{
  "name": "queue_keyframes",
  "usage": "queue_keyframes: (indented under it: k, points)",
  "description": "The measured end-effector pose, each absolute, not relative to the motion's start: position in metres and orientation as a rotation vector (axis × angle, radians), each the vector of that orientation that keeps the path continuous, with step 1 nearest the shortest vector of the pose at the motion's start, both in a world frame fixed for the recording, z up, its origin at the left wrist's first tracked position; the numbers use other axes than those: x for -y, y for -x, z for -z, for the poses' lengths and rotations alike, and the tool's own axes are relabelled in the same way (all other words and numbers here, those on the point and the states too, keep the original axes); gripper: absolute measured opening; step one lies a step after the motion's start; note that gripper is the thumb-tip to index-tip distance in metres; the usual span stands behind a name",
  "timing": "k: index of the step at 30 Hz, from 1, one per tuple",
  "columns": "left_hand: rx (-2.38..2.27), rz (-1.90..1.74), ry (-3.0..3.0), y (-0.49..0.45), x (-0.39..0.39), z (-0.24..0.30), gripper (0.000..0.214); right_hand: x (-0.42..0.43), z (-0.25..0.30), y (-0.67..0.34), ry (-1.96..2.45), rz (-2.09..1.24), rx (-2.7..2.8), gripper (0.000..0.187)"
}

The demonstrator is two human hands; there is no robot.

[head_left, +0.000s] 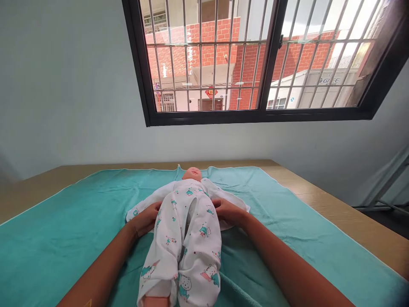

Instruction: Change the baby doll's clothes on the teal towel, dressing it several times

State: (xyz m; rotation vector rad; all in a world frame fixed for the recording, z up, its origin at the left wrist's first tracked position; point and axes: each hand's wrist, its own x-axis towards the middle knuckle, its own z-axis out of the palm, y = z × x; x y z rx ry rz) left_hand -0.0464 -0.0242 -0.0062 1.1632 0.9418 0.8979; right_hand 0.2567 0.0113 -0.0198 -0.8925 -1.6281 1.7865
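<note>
A baby doll [192, 173] lies on its back, head toward the wall and legs toward me. It wears white printed trousers [204, 247] and a white top [159, 194] with the sleeves spread out to both sides. My left hand [147, 219] is closed at the left side of the trousers near the waist, its fingertips partly hidden by the cloth. On the opposite side my right hand [228, 212] also grips the trousers at the hip, thumb on top and the other fingers mostly hidden. Part of a foot shows at the left trouser cuff.
A teal blanket [79, 213] with light edging covers much of the wooden table [316, 192]. Behind the table stands a grey wall with a barred, black-framed window [207, 117]. A metal frame [388, 179] stands at the right.
</note>
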Motion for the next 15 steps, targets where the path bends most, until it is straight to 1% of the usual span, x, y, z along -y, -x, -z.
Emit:
queue_keyframes:
  k: [3, 6, 12, 15]
  points:
    - [-0.999, -0.997, -1.165, 0.037, 0.030, 0.003, 0.055, -0.010, 0.019, -0.256, 0.877, -1.799, 1.607, 0.045]
    - [-1.016, -1.081, -1.206, 0.026, 0.036, -0.002, 0.048, -0.008, 0.020, -0.252, 0.819, -1.830, 1.541, 0.040]
    - [-1.188, -1.284, -1.181, 0.011, 0.040, -0.011, 0.037, -0.008, 0.028, -0.229, 0.728, -1.797, 1.185, 0.039]
    - [-1.192, -1.348, -1.160, 0.005, 0.039, -0.010, 0.032, -0.007, 0.033, -0.219, 0.728, -1.746, 1.035, 0.034]
